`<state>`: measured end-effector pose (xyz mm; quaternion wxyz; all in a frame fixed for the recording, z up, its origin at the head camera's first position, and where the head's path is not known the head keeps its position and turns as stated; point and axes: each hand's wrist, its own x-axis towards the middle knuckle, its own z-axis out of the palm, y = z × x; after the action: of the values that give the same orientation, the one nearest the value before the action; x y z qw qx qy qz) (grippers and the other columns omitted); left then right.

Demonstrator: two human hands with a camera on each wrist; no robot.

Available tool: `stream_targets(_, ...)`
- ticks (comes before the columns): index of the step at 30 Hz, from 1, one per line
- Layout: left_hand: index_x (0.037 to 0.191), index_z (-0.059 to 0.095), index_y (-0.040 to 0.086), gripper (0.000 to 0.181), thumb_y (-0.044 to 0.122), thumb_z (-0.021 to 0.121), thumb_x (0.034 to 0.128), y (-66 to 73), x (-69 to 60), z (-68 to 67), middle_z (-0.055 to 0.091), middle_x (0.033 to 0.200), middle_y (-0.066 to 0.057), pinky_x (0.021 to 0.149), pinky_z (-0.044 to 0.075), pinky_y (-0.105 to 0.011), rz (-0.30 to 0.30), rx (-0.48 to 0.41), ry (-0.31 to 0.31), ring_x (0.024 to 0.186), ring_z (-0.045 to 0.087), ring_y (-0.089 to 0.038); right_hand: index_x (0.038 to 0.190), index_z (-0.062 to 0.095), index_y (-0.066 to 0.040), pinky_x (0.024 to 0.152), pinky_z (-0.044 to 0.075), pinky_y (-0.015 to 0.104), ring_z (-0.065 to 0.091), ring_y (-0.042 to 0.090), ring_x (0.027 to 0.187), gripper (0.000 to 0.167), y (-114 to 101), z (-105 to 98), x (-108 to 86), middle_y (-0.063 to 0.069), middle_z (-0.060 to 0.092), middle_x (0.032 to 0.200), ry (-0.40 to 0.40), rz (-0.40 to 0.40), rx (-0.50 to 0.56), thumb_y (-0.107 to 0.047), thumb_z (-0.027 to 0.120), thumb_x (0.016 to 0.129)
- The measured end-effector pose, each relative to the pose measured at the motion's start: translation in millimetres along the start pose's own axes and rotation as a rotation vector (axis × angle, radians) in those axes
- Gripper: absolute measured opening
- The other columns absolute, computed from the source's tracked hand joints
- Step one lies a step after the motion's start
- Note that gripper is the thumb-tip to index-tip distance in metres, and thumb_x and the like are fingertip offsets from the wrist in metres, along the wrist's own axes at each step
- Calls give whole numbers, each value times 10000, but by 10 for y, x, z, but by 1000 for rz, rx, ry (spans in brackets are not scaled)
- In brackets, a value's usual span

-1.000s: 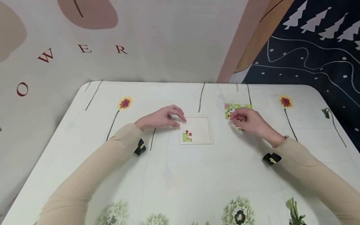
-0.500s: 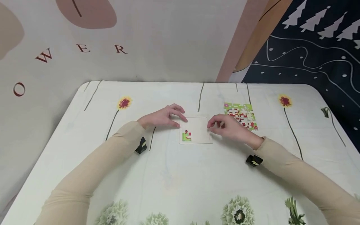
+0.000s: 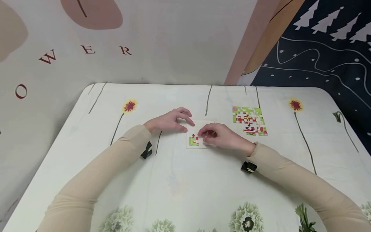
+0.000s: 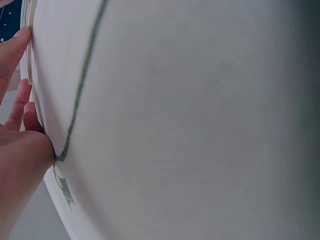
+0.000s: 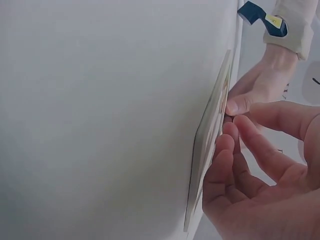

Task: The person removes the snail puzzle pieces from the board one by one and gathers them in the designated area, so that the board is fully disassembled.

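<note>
A pale, square puzzle tray [image 3: 205, 123] lies at the middle of the table. In its lower left corner sit a few joined green and red pieces [image 3: 193, 140]. My left hand [image 3: 171, 120] rests at the tray's left side, fingers relaxed, with fingertips touching its edge. Over the tray, just right of those pieces, my right hand [image 3: 223, 138] pinches a small puzzle piece, mostly hidden by the fingertips. The right wrist view shows this hand [image 5: 270, 185] close against the thin tray [image 5: 206, 147]. Only part of the left hand [image 4: 20, 160] shows in the left wrist view.
Further right, a group of loosely joined puzzle pieces [image 3: 247, 117] lies on the table, with a gap at its lower left. A white cloth printed with flowers [image 3: 174, 187] covers the table. A wall hanging rises behind the far edge.
My right hand has come from the puzzle pieces on the right leftward to the tray, uncovering that group. The left hand has stayed at the tray's edge.
</note>
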<state>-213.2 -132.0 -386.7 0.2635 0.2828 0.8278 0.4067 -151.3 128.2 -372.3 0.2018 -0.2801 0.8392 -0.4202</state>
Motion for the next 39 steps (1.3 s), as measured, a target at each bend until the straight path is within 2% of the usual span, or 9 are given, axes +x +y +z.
stream_targets(10,1212,745,25,319,28,724,894,-17,-7,-1,444,1453,-153,1124,307,-539,32,-13,-1,1406,328,-329,1259,679,34,814,473,311,567,183,884,317,-33,74,73,89,680,1064,-36,8,-15,2,645,946)
stream_targets(15,1216,746,35,314,39,720,904,-16,-7,-6,442,1456,-151,1130,299,-546,22,1,-2,1414,316,-334,1201,699,19,783,435,293,519,157,835,263,-46,111,98,62,658,1003,-34,-9,-39,-2,658,942)
stream_targets(20,1217,750,45,317,40,727,901,5,-11,-4,439,1467,-132,1137,285,-544,-1,4,0,1424,290,-338,1150,696,8,760,418,282,499,147,808,210,-64,124,115,69,669,1038,-48,-6,-32,-15,669,942)
stream_targets(28,1211,752,42,316,39,740,896,25,-8,-3,442,1467,-120,1124,302,-524,-15,-16,6,1419,281,-338,1275,644,57,759,423,281,506,149,805,355,-98,121,132,92,648,1054,-46,33,-47,-18,652,928)
stream_targets(35,1211,746,30,317,33,735,895,18,-8,-5,438,1465,-134,1127,299,-537,-3,-13,-1,1418,285,-345,1206,656,12,747,424,287,507,148,784,287,-87,112,143,78,635,1016,-48,4,-27,-26,685,923)
stream_targets(39,1212,742,25,320,31,734,893,2,-6,-5,440,1457,-143,1117,317,-538,7,-12,-3,1411,306,-342,1176,633,-20,769,448,289,552,164,822,262,-78,109,141,77,653,1023,-51,4,24,-15,684,919)
